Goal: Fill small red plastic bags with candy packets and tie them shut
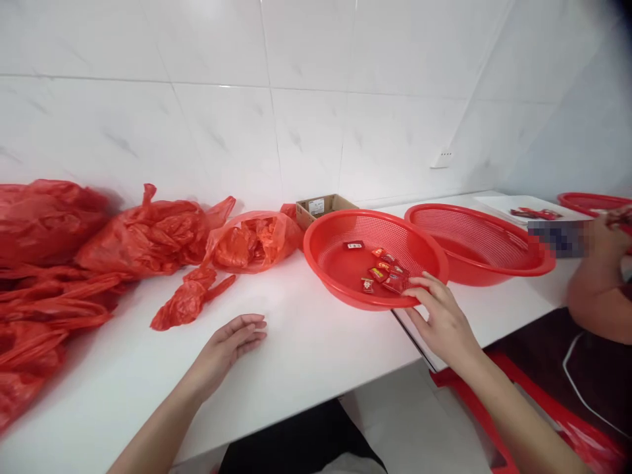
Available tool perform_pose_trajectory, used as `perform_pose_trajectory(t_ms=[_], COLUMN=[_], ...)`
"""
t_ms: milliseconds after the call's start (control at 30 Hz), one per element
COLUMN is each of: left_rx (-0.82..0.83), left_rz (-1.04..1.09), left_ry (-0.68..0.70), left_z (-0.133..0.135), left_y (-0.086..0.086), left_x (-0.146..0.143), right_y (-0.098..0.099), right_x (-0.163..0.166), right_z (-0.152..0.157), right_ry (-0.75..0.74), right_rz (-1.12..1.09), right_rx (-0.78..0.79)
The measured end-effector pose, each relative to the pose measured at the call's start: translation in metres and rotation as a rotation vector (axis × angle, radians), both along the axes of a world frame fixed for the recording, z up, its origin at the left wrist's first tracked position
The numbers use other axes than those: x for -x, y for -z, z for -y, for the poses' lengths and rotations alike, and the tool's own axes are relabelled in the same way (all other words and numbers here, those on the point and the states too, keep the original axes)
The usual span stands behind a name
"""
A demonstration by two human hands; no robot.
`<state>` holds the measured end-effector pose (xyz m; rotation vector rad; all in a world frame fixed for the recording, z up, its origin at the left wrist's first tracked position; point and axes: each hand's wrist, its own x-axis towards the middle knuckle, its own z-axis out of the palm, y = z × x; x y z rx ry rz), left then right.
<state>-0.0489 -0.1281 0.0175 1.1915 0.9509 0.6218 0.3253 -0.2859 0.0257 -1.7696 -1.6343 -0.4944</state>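
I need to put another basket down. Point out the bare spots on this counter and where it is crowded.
Widest bare patch: the white counter between the left hand and the near basket. A smaller strip lies right of the right hand, in front of the second basket. Crowded: the left end, heaped with red plastic bags, and the cardboard box by the wall.

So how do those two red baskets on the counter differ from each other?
The nearer red basket holds a small heap of red packets, while the farther red basket shows nothing inside. The right hand touches the nearer basket's front rim; no hand touches the farther one. The nearer basket partly covers the farther basket's left rim. Both are round, shallow, red plastic mesh baskets on the same white counter.
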Motion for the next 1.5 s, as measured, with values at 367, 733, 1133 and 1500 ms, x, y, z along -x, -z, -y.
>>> perform_pose_trajectory(t_ms=[367,733,1133,1500], left_rx=[-0.616,-1.014,-0.233,-0.237], left_rz=[-0.128,-0.967,0.121,0.425], left_ry=[-0.617,-0.627,-0.261,-0.706], left_z=[-0.045,-0.074,-0.06,-0.079], left_y=[-0.011,0.008,0.007,-0.003], left_x=[0.048,0.062,0.061,0.081], right_y=[-0.035,-0.016,0.018,0.003], right_x=[0.113,0.216,0.242,0.215], right_z=[-0.024,-0.144,-0.168,-0.172], right_ry=[-0.298,-0.69,-0.752,-0.579], right_rz=[-0.195,-0.423,-0.955,-1.336], right_rx=[0.042,0.48,0.451,0.009])
